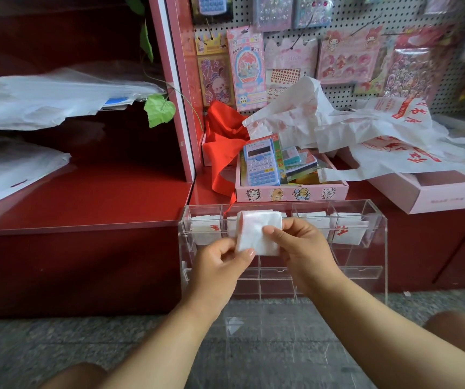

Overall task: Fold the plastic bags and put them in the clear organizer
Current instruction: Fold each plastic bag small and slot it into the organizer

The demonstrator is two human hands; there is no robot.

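Both hands, left (220,262) and right (296,248), pinch a folded white plastic bag (259,233) just above the clear acrylic organizer (377,248). Some compartments hold folded bags; crumpled white bags (366,136) behind it remain.

Single head-worn wide-angle view, which looked forward and down from close above the forearms onto the clear organizer (377,220) standing on the floor (57,346) before a red shelf (85,197) and pegboard (346,23).
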